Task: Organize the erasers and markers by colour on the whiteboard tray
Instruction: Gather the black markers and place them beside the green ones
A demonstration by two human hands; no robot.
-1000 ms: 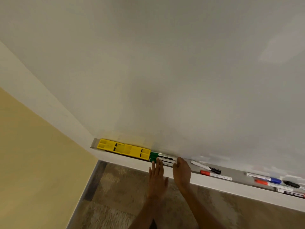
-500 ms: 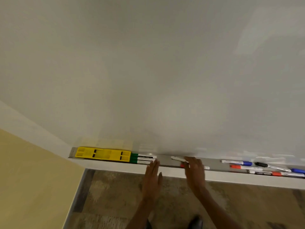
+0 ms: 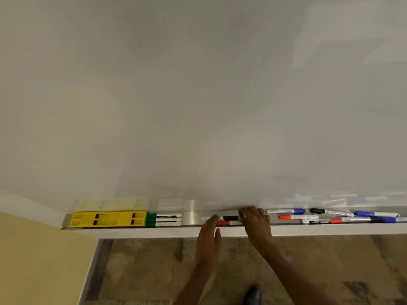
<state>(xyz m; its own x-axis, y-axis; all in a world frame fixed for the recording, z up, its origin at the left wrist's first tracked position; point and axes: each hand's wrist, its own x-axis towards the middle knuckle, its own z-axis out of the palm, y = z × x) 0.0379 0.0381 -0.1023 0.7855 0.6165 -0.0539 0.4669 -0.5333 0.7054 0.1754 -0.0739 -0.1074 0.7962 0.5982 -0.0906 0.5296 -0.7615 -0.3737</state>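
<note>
Whiteboard tray (image 3: 191, 216) runs along the board's lower edge. Yellow eraser (image 3: 108, 219) lies at its 9 o'clock end, three green markers (image 3: 164, 219) stacked just beside it. Left hand (image 3: 208, 241), fingers extended and together, touches a black-capped marker (image 3: 229, 218) and a red-capped marker (image 3: 226, 223). Right hand (image 3: 255, 221) rests over their 3 o'clock ends; grip cannot be told. Blue, red and black markers (image 3: 330, 216) lie scattered toward 3 o'clock.

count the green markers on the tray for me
3. The green markers lie stacked side by side just right of the yellow eraser: one at the back, one in the middle, one at the front. None looks hidden.
</note>
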